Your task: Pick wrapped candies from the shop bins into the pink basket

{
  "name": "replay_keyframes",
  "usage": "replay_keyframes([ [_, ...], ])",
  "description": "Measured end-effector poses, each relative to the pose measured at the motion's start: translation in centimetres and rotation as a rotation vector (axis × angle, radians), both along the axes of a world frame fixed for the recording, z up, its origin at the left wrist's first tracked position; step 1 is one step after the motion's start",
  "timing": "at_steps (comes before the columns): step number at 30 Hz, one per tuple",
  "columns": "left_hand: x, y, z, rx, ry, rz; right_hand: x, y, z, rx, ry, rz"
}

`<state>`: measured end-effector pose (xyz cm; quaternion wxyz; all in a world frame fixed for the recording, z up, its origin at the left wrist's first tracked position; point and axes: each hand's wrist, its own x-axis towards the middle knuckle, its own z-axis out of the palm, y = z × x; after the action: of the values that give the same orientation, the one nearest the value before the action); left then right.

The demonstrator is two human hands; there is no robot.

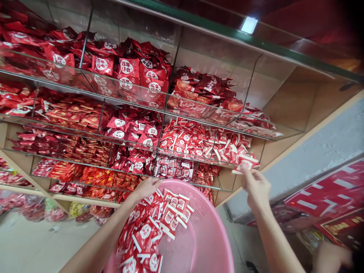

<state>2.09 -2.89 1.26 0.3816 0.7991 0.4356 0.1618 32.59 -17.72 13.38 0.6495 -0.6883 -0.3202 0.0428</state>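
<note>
My left hand grips the far rim of a pink plastic basket with perforated sides. Small red-and-white packets fill the basket's left part, and bare pink bottom shows on the right. My right hand pinches one small red packet with white ends, to the right of the basket. That packet is just in front of the right end of a shelf compartment holding similar red-and-white packets. I cannot tell whether it touches the packets behind it.
Glass-fronted shelves with dividers hold heaps of red packets. Bagged goods lie on the floor under the shelves at left. Red printed packages stand along the grey wall at right. A blurred part of a person shows at the lower right.
</note>
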Motion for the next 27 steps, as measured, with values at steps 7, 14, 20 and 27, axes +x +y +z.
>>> replay_keyframes([
  [7,1.1,-0.1,-0.1,-0.028,-0.005,-0.022,-10.0,0.2,-7.4,-0.473,0.320,0.558],
  [14,0.7,-0.3,-0.1,-0.011,-0.003,0.001,-12.5,0.4,-11.0,-0.844,0.503,0.656],
  [20,0.4,-0.4,-0.2,-0.014,0.001,0.015,-13.6,1.2,-11.6,-0.838,0.594,0.611],
  [27,0.6,-0.2,-0.6,-0.004,-0.001,0.024,-14.0,1.2,-13.0,-0.826,0.585,0.642],
])
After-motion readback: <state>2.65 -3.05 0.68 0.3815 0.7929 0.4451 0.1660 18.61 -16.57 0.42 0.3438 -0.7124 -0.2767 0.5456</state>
